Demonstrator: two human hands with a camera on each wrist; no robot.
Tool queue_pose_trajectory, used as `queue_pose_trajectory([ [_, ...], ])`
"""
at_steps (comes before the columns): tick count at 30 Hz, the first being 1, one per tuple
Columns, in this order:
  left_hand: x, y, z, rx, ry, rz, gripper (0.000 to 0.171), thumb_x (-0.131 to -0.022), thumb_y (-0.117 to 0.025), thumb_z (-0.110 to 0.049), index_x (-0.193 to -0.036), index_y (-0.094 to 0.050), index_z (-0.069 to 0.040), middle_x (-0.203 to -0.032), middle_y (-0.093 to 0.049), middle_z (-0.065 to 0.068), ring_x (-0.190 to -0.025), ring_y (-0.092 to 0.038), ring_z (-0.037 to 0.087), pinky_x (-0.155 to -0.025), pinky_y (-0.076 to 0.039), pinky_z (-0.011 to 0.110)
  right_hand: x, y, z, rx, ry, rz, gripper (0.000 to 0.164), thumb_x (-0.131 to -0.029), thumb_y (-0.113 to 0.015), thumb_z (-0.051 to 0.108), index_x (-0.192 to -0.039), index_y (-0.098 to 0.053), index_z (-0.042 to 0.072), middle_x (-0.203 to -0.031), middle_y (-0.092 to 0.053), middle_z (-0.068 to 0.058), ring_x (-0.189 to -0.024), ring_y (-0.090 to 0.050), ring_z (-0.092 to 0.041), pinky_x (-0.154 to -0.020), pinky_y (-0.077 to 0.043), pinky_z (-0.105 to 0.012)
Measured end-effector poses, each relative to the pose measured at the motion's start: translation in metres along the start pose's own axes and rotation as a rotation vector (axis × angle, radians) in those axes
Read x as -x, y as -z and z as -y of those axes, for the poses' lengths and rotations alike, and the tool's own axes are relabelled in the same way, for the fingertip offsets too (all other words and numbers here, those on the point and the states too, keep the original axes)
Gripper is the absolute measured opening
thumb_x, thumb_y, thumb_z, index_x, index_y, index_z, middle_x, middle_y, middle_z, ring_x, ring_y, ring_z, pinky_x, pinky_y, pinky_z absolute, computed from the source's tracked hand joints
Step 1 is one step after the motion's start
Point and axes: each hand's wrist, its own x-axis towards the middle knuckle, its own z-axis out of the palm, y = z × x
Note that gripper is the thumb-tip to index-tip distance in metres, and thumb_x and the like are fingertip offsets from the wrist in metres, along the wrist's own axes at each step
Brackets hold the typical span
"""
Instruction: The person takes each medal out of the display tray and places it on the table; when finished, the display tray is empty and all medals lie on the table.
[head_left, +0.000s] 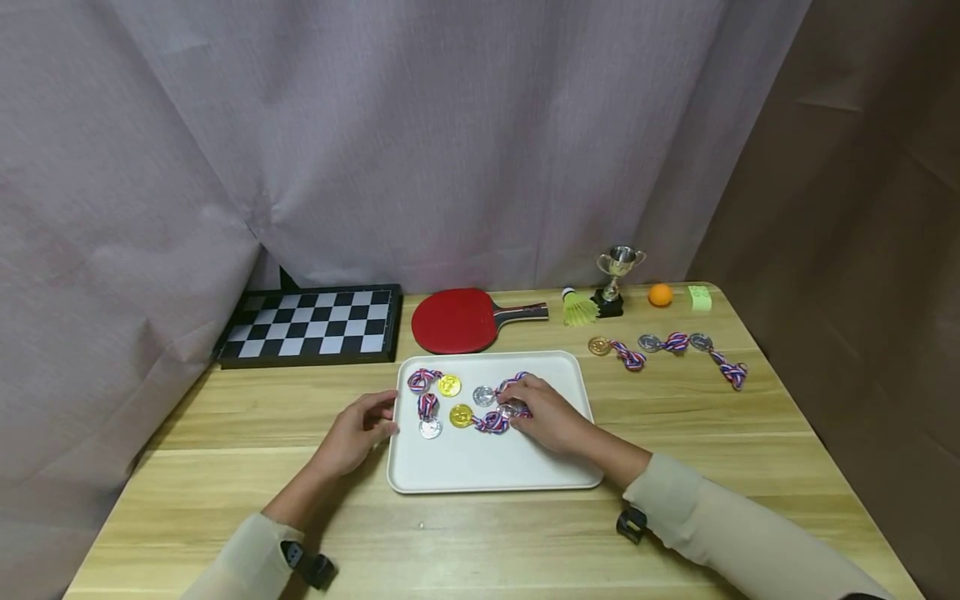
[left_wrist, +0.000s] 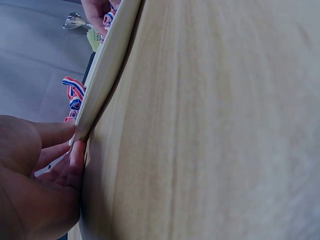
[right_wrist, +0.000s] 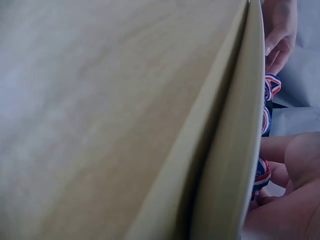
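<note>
My right hand [head_left: 551,417] reaches over the white tray [head_left: 480,467] and pinches a silver medal [head_left: 509,411] with a red, white and blue ribbon, partly hidden by the fingers. In the right wrist view, the striped ribbon [right_wrist: 262,174] shows between thumb and fingers. My left hand [head_left: 352,435] holds the tray's left rim, thumb and fingertips right at the edge. Near the right fingers lie another silver medal [head_left: 483,396] and a gold medal [head_left: 461,416]. On the tray's left side are a gold medal [head_left: 449,385] and a silver medal [head_left: 430,428].
Behind the tray lie a chessboard [head_left: 315,325] and a red table tennis bat [head_left: 453,321]. A yellow shuttlecock [head_left: 580,308], trophy cup [head_left: 618,265], orange ball [head_left: 660,295] and small green block [head_left: 700,298] stand back right. A bronze-coloured medal [head_left: 599,346] and two silver-grey medals [head_left: 649,342] lie before them.
</note>
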Motion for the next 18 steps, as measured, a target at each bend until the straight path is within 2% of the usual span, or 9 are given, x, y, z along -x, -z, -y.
queue_pose_trajectory([
  [4,0.0009,0.0003,-0.0003,0.0,-0.012,-0.004,0.053,-0.092,-0.07,0.007,-0.143,-0.055,0.006,-0.119,-0.065,0.02,-0.105,-0.064,0.028,-0.081,-0.054,0.021,-0.002,0.0005,-0.0007,-0.03,0.001,0.008,0.029,-0.088,-0.076,0.0,-0.114,-0.068,0.009,-0.123,-0.063,-0.008,-0.121,-0.056,-0.029,-0.111,-0.043,-0.048],
  [7,0.0018,0.0005,-0.0005,0.003,-0.023,-0.002,0.052,-0.092,-0.07,0.006,-0.142,-0.055,0.007,-0.118,-0.065,0.022,-0.104,-0.064,0.029,-0.08,-0.054,0.021,-0.0026,0.0012,-0.0014,-0.066,0.011,-0.004,0.03,-0.087,-0.076,-0.004,-0.111,-0.065,0.009,-0.113,-0.066,-0.005,-0.11,-0.059,-0.025,-0.102,-0.047,-0.047],
  [11,0.0021,0.0007,-0.0017,0.006,-0.025,-0.003,0.052,-0.092,-0.07,0.006,-0.142,-0.055,0.008,-0.118,-0.065,0.023,-0.104,-0.064,0.03,-0.08,-0.054,0.021,-0.0023,0.0021,-0.0033,-0.113,0.009,-0.02,0.028,-0.087,-0.072,-0.008,-0.108,-0.064,0.008,-0.1,-0.066,-0.004,-0.095,-0.06,-0.019,-0.089,-0.051,-0.038],
  [15,0.0018,0.0009,-0.0019,0.0,-0.014,-0.008,0.052,-0.092,-0.07,0.006,-0.142,-0.055,0.007,-0.118,-0.065,0.021,-0.104,-0.064,0.029,-0.08,-0.054,0.021,-0.0007,0.0035,-0.0044,-0.154,-0.014,-0.028,0.021,-0.09,-0.069,-0.005,-0.105,-0.067,0.01,-0.095,-0.067,-0.004,-0.088,-0.059,-0.013,-0.08,-0.052,-0.028],
  [18,0.0017,0.0011,-0.0011,0.0,-0.011,-0.005,0.052,-0.092,-0.07,0.006,-0.142,-0.055,0.006,-0.118,-0.065,0.021,-0.104,-0.064,0.028,-0.08,-0.054,0.021,0.0026,0.0075,-0.0042,-0.186,-0.015,-0.036,0.018,-0.092,-0.069,-0.003,-0.103,-0.068,0.011,-0.093,-0.067,-0.003,-0.086,-0.059,-0.012,-0.078,-0.052,-0.026],
])
